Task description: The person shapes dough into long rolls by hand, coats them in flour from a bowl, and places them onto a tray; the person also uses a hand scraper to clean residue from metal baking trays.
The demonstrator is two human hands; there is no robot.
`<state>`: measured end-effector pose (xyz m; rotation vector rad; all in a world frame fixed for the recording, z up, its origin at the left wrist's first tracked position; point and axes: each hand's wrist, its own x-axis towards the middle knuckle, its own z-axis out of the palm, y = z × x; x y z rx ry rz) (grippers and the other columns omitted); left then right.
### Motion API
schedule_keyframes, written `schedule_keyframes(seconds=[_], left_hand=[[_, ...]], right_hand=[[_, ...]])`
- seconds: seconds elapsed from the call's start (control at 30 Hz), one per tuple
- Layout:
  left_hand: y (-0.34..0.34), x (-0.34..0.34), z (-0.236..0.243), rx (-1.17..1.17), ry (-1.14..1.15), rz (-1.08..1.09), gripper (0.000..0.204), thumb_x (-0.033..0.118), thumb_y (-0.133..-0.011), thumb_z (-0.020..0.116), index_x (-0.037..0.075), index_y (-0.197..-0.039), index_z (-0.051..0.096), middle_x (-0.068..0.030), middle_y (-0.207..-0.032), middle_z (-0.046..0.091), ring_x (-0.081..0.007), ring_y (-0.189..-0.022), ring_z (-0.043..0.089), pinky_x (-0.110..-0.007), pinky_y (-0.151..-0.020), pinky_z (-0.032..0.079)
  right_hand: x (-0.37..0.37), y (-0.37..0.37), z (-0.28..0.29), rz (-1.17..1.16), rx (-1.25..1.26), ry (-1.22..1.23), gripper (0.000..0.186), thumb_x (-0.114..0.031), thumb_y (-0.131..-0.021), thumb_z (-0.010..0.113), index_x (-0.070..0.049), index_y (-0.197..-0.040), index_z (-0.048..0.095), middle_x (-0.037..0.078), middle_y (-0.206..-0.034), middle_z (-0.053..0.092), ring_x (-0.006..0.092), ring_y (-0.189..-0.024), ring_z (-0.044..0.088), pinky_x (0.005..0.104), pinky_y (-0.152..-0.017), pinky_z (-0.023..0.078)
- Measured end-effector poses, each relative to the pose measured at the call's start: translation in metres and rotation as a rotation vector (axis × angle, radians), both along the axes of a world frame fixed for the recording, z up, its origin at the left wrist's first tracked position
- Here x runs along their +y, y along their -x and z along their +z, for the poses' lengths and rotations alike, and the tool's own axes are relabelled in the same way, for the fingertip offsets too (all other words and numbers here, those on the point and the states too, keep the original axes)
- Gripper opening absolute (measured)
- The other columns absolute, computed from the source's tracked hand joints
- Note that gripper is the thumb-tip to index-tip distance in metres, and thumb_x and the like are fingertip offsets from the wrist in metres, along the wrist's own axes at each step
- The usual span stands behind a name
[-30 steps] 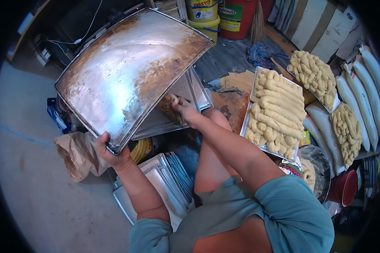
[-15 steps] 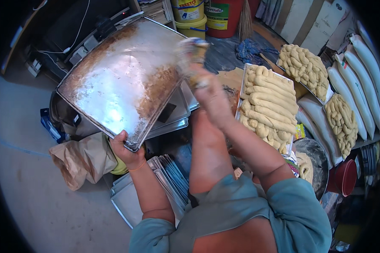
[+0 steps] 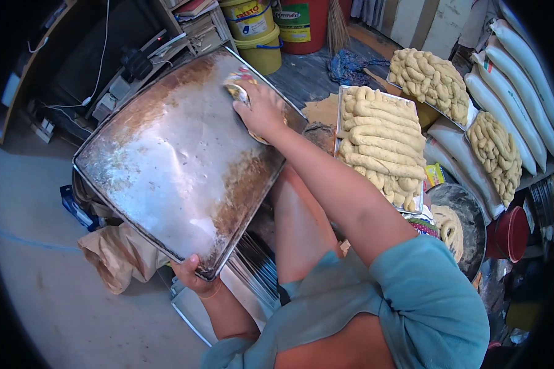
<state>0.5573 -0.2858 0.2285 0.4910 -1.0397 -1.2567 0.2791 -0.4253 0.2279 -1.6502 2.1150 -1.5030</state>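
Observation:
A large metal baking tray [image 3: 160,147], stained brown along its edges, is held tilted in front of me. My left hand [image 3: 195,275] grips its near corner, the thumb over the rim and the fingers underneath. Toward the far right part of the tray, my right hand [image 3: 263,112] presses a crumpled, multicoloured cloth [image 3: 235,83] against the surface. Part of the cloth is hidden beneath the palm. Under the near corner stands a row of stacked metal trays [image 3: 252,264], partly covered by my left arm and the held tray.
On the right, a tray of long dough rolls [image 3: 385,141] lies near two heaps of braided dough [image 3: 429,83]. White sacks [image 3: 511,104] and a dark basin [image 3: 474,246] stand beyond. A brown paper bag [image 3: 120,252] is at left; buckets [image 3: 258,52] stand at the back.
My right hand has come down from above the tray's right edge onto its surface with the cloth. The tray has shifted nearer, and its held corner is lower.

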Motion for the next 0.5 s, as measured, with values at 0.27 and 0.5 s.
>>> schedule_keyframes(seconds=[0.27, 0.5], left_hand=[[0.018, -0.006, -0.014, -0.087, -0.100, 0.109, 0.064, 0.017, -0.069, 0.057, -0.007, -0.127, 0.044, -0.0158, -0.115, 0.056, -0.0266, -0.106, 0.056, -0.038, -0.096, 0.042], [-0.027, -0.010, -0.016, 0.137, -0.132, -0.090, 0.057, 0.016, -0.070, 0.055, -0.004, -0.123, 0.049, -0.0129, -0.111, 0.059, -0.0265, -0.102, 0.057, -0.038, -0.094, 0.044]], right_hand=[[0.069, -0.129, 0.040, 0.752, 0.264, 0.607, 0.025, -0.031, -0.076, 0.061, -0.027, -0.100, 0.069, 0.008, -0.103, 0.056, 0.0280, -0.105, 0.050, 0.0501, -0.088, 0.035], [-0.046, 0.020, 0.042, -0.008, -0.076, 0.136, 0.029, -0.026, -0.081, 0.058, -0.023, -0.107, 0.068, 0.013, -0.110, 0.060, 0.0294, -0.108, 0.053, 0.0413, -0.088, 0.043]])
